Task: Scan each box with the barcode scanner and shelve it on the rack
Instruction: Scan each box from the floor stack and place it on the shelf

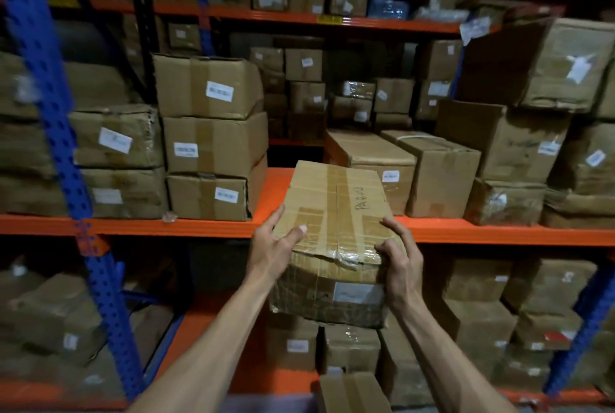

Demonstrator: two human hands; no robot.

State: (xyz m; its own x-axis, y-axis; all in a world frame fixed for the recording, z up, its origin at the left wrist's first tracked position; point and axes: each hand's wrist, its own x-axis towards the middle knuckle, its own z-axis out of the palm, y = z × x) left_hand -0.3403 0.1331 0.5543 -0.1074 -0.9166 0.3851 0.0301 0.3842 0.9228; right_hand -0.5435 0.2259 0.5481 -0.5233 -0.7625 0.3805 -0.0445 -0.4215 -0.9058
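Orange rack shelf (pixel 213 228), both hands gripping box (pixel 336 213)

**Taped box half onto the rack shelf**

The box (pixel 332 223) is brown cardboard, long and worn, sealed with wide brown tape down the middle of its top and crinkled clear tape at the near edge. Handwriting that looks like "PA 6 02" runs along the top beside the tape, and a white label sits on the near end face. It is tilted, far end resting on the orange shelf (pixel 199 228) of the rack, in the gap between stacked cartons, near end sticking out past the shelf's front edge.
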